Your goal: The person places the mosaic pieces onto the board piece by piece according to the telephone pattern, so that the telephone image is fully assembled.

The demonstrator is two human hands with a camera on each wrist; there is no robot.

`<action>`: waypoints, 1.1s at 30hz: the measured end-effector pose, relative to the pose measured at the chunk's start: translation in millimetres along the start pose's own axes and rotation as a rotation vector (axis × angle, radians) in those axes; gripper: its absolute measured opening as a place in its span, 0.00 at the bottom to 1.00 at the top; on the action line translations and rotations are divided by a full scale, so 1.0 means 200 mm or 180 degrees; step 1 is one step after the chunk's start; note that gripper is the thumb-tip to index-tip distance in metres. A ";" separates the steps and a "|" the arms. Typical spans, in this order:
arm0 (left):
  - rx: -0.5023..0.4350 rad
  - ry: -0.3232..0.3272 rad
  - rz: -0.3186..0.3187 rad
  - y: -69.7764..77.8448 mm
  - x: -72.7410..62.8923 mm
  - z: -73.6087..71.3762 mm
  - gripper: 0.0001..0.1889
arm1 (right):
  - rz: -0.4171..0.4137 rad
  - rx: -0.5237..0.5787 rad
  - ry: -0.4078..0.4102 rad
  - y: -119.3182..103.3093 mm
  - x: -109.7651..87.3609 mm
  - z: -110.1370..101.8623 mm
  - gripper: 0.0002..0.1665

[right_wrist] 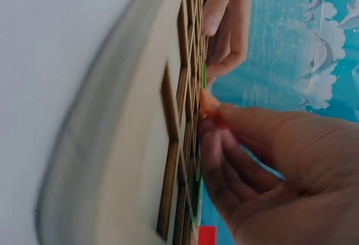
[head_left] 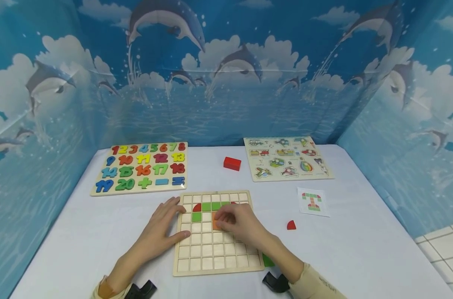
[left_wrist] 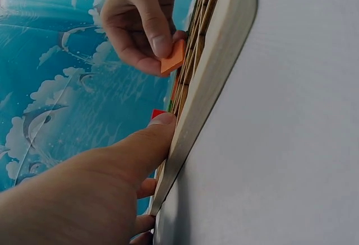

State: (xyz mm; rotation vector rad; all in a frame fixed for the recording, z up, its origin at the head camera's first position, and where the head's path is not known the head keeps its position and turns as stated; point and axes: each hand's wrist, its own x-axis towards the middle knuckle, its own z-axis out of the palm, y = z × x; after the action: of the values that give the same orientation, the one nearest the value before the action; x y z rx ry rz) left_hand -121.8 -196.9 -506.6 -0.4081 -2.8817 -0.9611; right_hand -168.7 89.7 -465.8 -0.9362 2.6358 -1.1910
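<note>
White-clothed table (head_left: 361, 257): left hand (head_left: 157, 232), fingers spread, rests on edge of gridded wooden board (head_left: 218, 272); right hand (head_left: 245, 224) pinches orange square (left_wrist: 173, 60), thumb against fingers, just above board's middle. Green squares (head_left: 206, 207) sit in grid; red quarter-round (head_left: 291, 225) lies right, near pattern card (head_left: 313, 202). Beyond: number board (head_left: 136, 192), red block (head_left: 232, 163), picture board (head_left: 291, 180); farthest, dolphin backdrop (head_left: 219, 108)

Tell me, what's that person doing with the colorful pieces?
Someone's working on a wooden grid board. Their right hand pinches an orange piece over it, and their left hand touches its left edge. Green pieces and a red piece sit in its upper squares. A picture card and loose red wedge lie to the right.
</note>
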 end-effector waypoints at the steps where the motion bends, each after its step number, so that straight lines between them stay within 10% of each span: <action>1: 0.0006 -0.0008 0.0004 0.00 0.00 0.00 0.30 | -0.0030 -0.0051 -0.0003 0.00 0.00 0.00 0.05; 33: -0.0043 0.0034 0.0083 0.04 -0.01 -0.02 0.29 | -0.0318 -0.0398 -0.0023 0.00 -0.02 -0.02 0.06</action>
State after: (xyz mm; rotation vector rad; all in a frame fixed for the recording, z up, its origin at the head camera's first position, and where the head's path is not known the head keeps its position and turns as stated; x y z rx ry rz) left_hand -118.8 -193.7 -499.9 -0.4393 -2.8545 -0.9764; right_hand -166.4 95.4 -463.2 -1.1028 2.7138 -1.0500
